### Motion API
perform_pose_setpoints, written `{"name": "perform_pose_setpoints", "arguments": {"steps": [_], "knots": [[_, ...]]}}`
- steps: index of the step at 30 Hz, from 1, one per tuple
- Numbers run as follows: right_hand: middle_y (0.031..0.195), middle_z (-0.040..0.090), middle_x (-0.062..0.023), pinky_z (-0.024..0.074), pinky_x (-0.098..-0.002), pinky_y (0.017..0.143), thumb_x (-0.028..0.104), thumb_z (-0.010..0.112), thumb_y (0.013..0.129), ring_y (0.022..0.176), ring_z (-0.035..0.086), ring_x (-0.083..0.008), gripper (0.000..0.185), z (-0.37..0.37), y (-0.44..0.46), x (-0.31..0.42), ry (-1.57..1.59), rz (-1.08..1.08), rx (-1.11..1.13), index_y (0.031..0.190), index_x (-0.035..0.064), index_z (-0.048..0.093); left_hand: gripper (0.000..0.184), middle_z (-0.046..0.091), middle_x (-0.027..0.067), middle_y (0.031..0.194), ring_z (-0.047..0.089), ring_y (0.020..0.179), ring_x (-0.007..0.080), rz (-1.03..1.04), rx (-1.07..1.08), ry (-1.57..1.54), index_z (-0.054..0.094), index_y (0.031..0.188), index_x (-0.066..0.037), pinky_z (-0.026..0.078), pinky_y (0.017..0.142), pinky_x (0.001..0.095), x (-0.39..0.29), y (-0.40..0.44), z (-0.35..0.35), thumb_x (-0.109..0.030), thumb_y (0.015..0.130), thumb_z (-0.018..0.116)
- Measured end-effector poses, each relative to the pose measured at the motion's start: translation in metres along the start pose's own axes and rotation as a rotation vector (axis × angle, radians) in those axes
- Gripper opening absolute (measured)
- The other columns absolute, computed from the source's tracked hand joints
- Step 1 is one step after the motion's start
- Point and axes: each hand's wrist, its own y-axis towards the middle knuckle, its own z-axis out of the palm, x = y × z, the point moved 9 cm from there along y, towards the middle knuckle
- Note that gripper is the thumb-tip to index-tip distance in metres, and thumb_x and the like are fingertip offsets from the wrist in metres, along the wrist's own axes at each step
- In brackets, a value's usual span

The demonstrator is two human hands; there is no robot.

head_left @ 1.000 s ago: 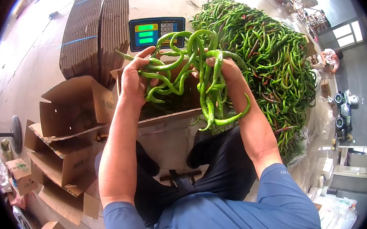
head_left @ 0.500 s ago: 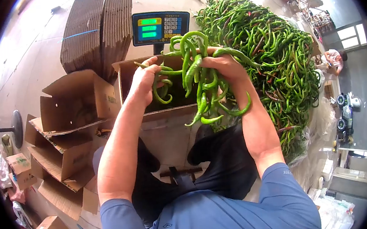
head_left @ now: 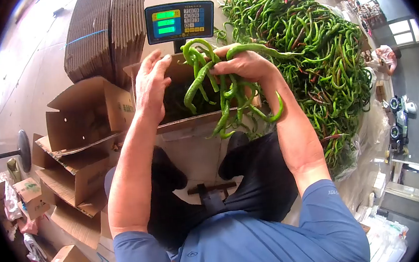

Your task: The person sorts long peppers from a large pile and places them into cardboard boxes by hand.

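Observation:
My right hand [head_left: 243,64] is closed around a bunch of long green chili peppers [head_left: 197,88], which dangle over the right part of an open cardboard box [head_left: 189,122]. Some of them hang past the box's near edge. Above the box's left side, my left hand [head_left: 152,86] has its fingers apart and holds nothing. Dark shade hides most of the box's inside, though a few green peppers show there. Just behind the box stands a digital scale display [head_left: 179,21] with lit green readouts.
A large heap of green peppers [head_left: 306,49] lies to the right. Open cardboard boxes [head_left: 82,111] are stacked at left, with bundled flat cartons [head_left: 89,37] behind them. A round black base on a pole [head_left: 24,151] lies far left. Another person [head_left: 387,59] is at far right.
My left hand has let go of the peppers it held and opened, moving slightly up and left. The bunch in my right hand has shifted a little left.

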Motion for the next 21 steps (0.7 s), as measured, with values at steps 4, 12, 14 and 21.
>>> {"name": "perform_pose_setpoints", "arguments": {"steps": [4, 12, 14, 21], "knots": [[0.087, 0.069, -0.0027, 0.0518, -0.0244, 0.066, 0.014, 0.069, 0.088, 0.075, 0.063, -0.0089, 0.027, 0.006, -0.004, 0.003, -0.109, 0.041, -0.011, 0.112, 0.0014, 0.069, 0.103, 0.042, 0.0241, 0.151, 0.046, 0.137, 0.0301, 0.214, 0.247, 0.219, 0.022, 0.159, -0.01, 0.038, 0.112, 0.0447, -0.033, -0.008, 0.028, -0.034, 0.079, 0.083], [0.095, 0.071, -0.0093, 0.0542, -0.0291, 0.075, 0.008, 0.072, 0.078, 0.082, 0.067, -0.0156, 0.041, 0.015, 0.005, -0.009, 0.031, 0.094, 0.026, 0.117, -0.0033, 0.067, 0.099, 0.054, 0.0184, 0.137, 0.056, 0.126, 0.0269, 0.139, 0.429, 0.45, 0.025, 0.156, -0.007, 0.049, 0.102, 0.0381, -0.007, -0.007, 0.045, -0.005, 0.075, 0.081], [0.098, 0.072, -0.0074, 0.0541, -0.0261, 0.075, 0.012, 0.075, 0.083, 0.084, 0.067, -0.0123, 0.04, 0.009, 0.01, -0.018, 0.03, 0.126, 0.048, 0.119, -0.0028, 0.066, 0.093, 0.055, 0.0169, 0.136, 0.062, 0.113, 0.0222, 0.065, 0.345, 0.476, 0.026, 0.155, -0.006, 0.056, 0.088, 0.0354, 0.006, 0.003, 0.037, -0.011, 0.079, 0.08], [0.089, 0.072, -0.0057, 0.0546, -0.0261, 0.066, 0.019, 0.079, 0.084, 0.074, 0.067, -0.0121, 0.033, -0.004, 0.029, -0.03, 0.071, 0.12, 0.011, 0.108, -0.0018, 0.07, 0.079, 0.058, 0.017, 0.137, 0.062, 0.113, 0.0233, 0.221, 0.202, 0.624, 0.036, 0.151, -0.004, 0.053, 0.091, 0.0349, 0.007, 0.011, 0.033, -0.026, 0.087, 0.078]]}}
